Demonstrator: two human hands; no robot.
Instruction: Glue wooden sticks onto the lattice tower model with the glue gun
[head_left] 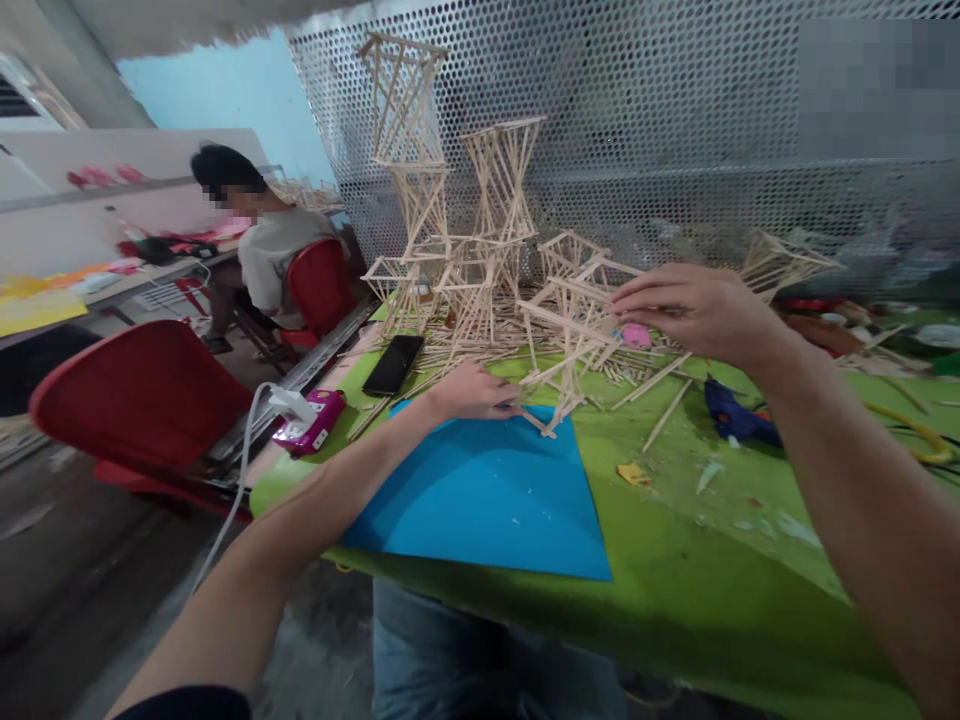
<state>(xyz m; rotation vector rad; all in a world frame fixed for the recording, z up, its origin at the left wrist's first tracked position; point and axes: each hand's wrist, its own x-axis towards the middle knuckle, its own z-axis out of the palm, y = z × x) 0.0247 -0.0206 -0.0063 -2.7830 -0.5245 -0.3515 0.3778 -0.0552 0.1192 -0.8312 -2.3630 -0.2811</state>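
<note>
A lattice frame of thin wooden sticks [571, 340] stands tilted over the far right corner of a blue sheet [487, 500]. My left hand [476, 392] is closed around its lower left part, low over the sheet; the fingertips are partly hidden. Higher up, my right hand [686, 305] pinches the upper right end of the same frame between thumb and fingers. Behind it rise several other stick towers [491, 190], some stacked on one another. Loose wooden sticks [457, 345] lie heaped around their feet.
On the green table [675, 570] lie a black phone [394, 364], a purple power strip [310, 422] with a white plug, and a blue glue gun [739, 415] beside my right forearm. A perforated metal screen [637, 120] stands behind. At left, a person [270, 240] sits near red chairs [150, 400].
</note>
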